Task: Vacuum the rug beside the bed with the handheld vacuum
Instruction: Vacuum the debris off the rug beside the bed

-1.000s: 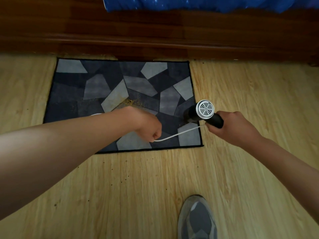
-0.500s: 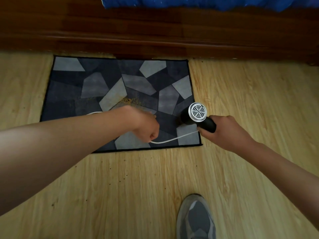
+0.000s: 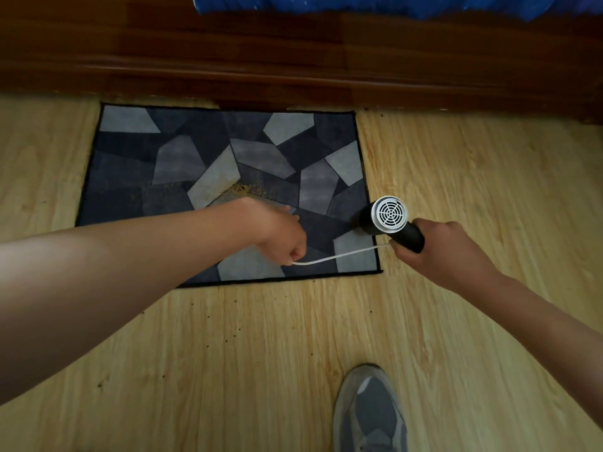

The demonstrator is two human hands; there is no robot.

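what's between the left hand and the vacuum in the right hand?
Head view: a white cord spans from the left hand to the vacuum in the right hand, crossing the rug's near right corner.

- We see a light wood-grain floor (image 3: 456, 321) with dark specks.
- We see 1 grey shoe (image 3: 370, 415).
- We see blue bedding (image 3: 391, 4) over dark wood.

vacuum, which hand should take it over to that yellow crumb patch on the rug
Right. The right hand already grips the handheld vacuum at the rug's right edge; the left hand is busy holding its white cord near the crumbs.
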